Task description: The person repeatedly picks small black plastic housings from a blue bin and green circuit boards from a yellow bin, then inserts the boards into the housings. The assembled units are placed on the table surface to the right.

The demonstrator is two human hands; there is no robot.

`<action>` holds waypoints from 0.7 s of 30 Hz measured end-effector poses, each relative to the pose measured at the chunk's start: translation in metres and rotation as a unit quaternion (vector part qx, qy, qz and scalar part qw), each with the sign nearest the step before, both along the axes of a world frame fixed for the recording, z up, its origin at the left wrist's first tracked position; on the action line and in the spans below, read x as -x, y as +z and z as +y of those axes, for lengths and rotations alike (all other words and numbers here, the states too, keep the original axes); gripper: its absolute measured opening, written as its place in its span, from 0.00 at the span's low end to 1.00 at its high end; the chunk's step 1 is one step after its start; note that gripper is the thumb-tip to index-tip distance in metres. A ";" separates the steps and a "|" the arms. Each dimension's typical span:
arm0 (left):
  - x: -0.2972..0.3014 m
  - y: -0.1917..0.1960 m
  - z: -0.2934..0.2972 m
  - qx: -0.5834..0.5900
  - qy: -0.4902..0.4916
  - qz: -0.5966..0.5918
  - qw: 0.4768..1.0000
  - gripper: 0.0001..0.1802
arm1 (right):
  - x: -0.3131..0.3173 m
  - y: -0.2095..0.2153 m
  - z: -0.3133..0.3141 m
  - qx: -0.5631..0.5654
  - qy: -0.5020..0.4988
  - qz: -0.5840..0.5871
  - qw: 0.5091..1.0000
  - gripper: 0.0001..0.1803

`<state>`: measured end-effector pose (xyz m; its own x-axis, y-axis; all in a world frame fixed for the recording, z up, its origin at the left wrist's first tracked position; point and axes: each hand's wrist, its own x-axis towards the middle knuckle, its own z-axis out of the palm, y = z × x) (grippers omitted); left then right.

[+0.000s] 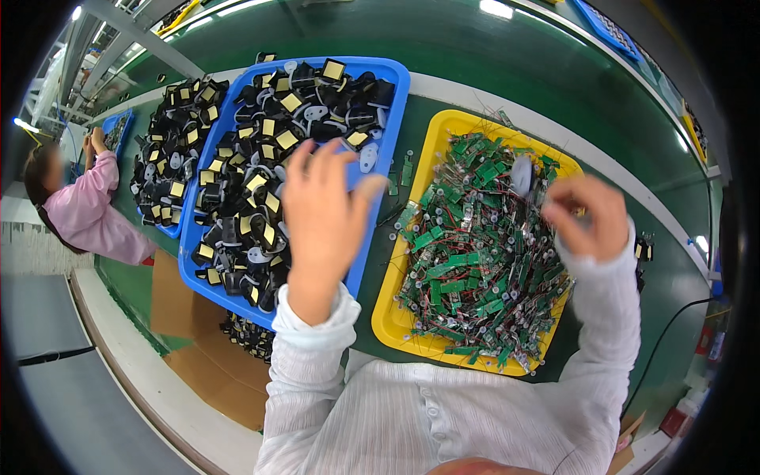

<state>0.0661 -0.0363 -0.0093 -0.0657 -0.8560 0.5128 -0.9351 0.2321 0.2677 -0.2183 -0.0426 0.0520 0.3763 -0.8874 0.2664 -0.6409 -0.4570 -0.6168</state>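
My left hand is open over the right side of a blue tray, its fingers spread and slightly blurred. That tray is heaped with black plastic parts bearing pale yellow square pads and grey oval pieces. Above the right part of a yellow tray my right hand is curled, thumb and forefinger drawn together in a pinch; what they hold, if anything, I cannot make out. Green circuit boards with thin red and black wires fill the yellow tray. A blurred grey oval piece shows over the boards, left of that hand.
Another blue tray of black parts stands at the left. Loose boards lie on the green table between the trays. Below the blue tray is an open cardboard box. A person in pink works at the far left.
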 end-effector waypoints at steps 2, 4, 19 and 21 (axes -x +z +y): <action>-0.018 -0.008 -0.009 -0.010 0.132 -0.058 0.990 0.19 | 0.016 -0.012 -0.042 -0.002 -0.062 0.046 0.997 0.07; -0.029 -0.010 -0.015 -0.041 0.216 -0.104 0.970 0.19 | 0.035 -0.028 -0.097 -0.024 -0.124 0.131 0.983 0.08; -0.036 -0.022 -0.019 -0.092 0.228 -0.144 0.958 0.23 | 0.044 -0.035 -0.127 -0.163 -0.230 0.357 0.890 0.14; -0.034 -0.022 -0.019 -0.133 0.235 -0.135 0.953 0.23 | 0.011 0.009 -0.101 -0.278 -0.229 0.419 0.833 0.12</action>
